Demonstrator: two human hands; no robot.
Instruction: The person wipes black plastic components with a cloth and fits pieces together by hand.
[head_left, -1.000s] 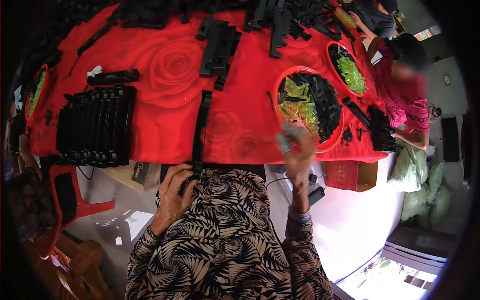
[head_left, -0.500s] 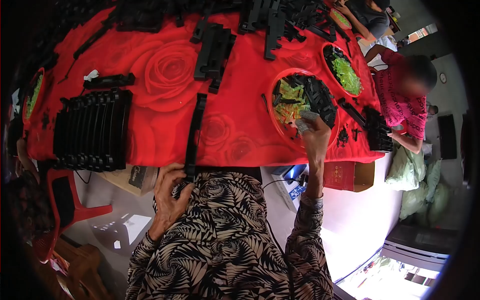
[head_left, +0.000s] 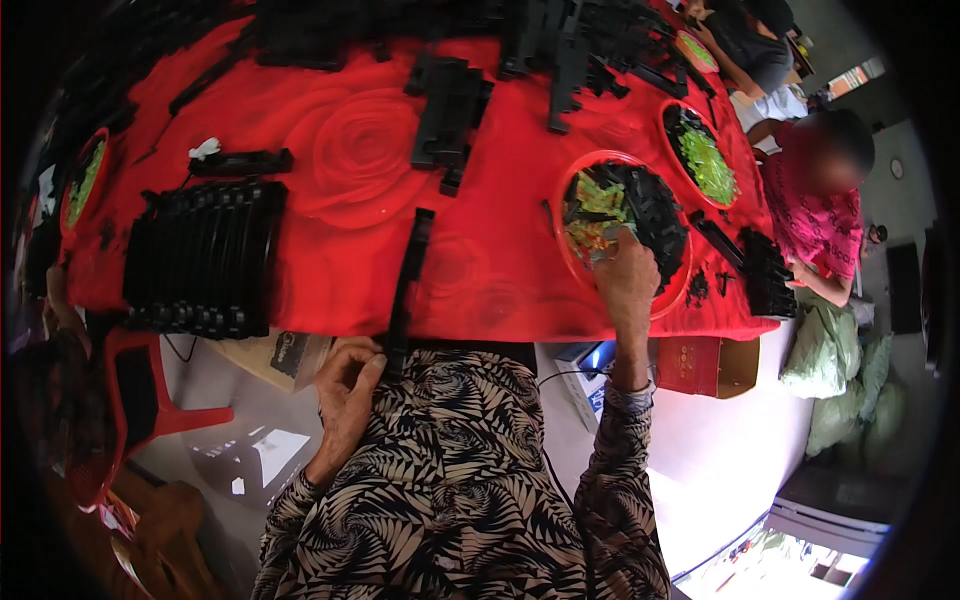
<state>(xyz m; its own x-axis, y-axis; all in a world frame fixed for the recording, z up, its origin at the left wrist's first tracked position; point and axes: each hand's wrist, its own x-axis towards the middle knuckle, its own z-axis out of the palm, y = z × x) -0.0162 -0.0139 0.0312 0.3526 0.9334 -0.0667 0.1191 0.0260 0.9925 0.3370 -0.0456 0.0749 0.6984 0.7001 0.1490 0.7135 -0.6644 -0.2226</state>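
My left hand (head_left: 346, 388) is at the table's front edge with thumb and fingertips pinched together; what they hold, if anything, is too small to make out. Just right of those fingertips is a long, narrow black plastic strip (head_left: 410, 280), its near end overhanging the edge towards my lap. My right hand (head_left: 628, 280) reaches into a round red bowl (head_left: 566, 258). Its bent fingers are down among small yellow-green pieces (head_left: 598, 200), which hide the tips. Short black pieces (head_left: 655, 215) fill the bowl's right side. Greyish wrapping shows on the fingertips.
A row of black strips (head_left: 205, 260) stands at left on the red tablecloth (head_left: 340, 270). Black parts (head_left: 445, 120) are piled farther back. Another bowl (head_left: 705, 165) stands right, near a person in a pink shirt (head_left: 815, 215). A red chair (head_left: 150, 385) stands lower left.
My right hand has moved deeper into the yellow-green pieces. My left thumb and fingers have closed together beside the strip. The whole view has shifted slightly.
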